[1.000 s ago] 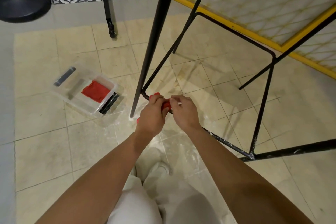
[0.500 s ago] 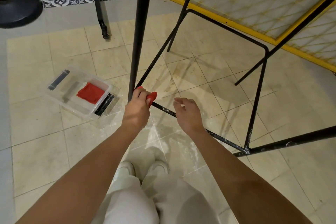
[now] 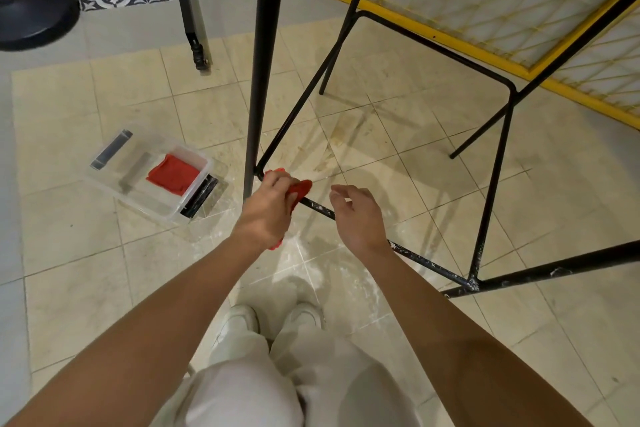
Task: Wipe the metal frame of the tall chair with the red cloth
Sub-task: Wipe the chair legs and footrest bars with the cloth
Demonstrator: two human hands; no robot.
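My left hand (image 3: pixel 268 215) grips the red cloth (image 3: pixel 300 191), fingers (image 3: pixel 277 181) clenched, bunching it round the low rail (image 3: pixel 426 262) of the chair frame, right by the front leg (image 3: pixel 254 114). My right hand (image 3: pixel 358 215) is just beside it, loosely curled and holding nothing; I can't tell if it touches the rail. The cloth is soft and light, and should wrap the thin tube easily. The frame is stiff metal and may skid on the tile floor (image 3: pixel 381 149), so brace the rail. The white specks probably need pressure.

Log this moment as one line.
left hand: grips red cloth on lower bar | right hand: holds nothing | white specks: on bar beyond cloth
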